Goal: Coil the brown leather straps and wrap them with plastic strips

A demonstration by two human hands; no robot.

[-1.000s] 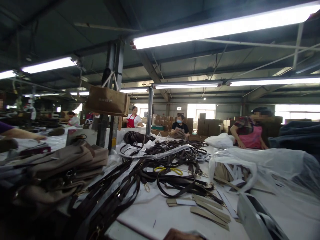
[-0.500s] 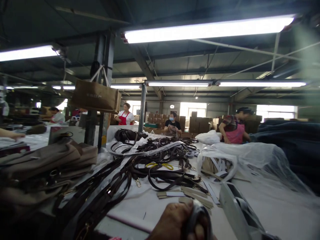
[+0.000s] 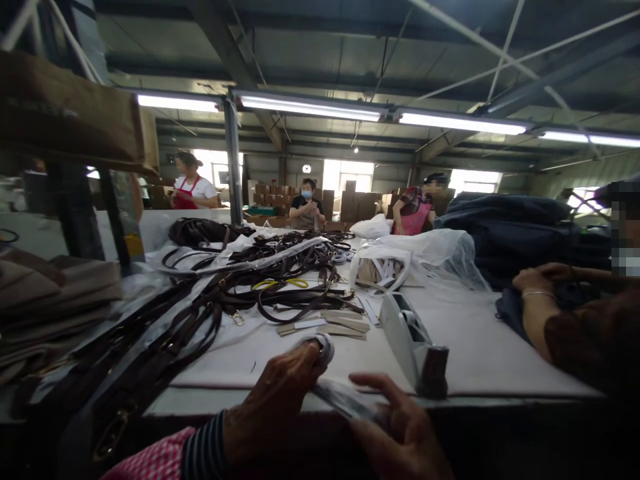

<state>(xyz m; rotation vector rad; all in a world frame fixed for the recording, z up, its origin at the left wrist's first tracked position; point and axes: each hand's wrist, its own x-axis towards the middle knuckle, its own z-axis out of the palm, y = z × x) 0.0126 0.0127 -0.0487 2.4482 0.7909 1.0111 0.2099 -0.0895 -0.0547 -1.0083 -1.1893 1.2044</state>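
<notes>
My left hand (image 3: 287, 373) is closed round a small coil (image 3: 326, 348) that looks wrapped in clear plastic. From it a shiny, translucent strip (image 3: 345, 398) runs to my right hand (image 3: 400, 427), whose fingers are bent around the strip's other end, with the index finger reaching out. What lies inside the plastic is too blurred to make out. Both hands are in front of the table's near edge. Beyond them lie flat beige strips (image 3: 345, 323), and a grey tape dispenser (image 3: 407, 333) stands just past my right hand.
Dark brown straps (image 3: 200, 313) with metal clips are heaped across the left and middle, with yellow-handled scissors (image 3: 280, 284) among them. Folded brown bags (image 3: 55, 307) are stacked at left. A plastic bag (image 3: 383, 267) holds strips. At right, a co-worker's arms (image 3: 543, 313) handle dark cloth.
The view has swung right and down. My right hand is now in sight, holding the translucent strip that stretches from the coil in my left hand. A co-worker has entered the picture at right.
</notes>
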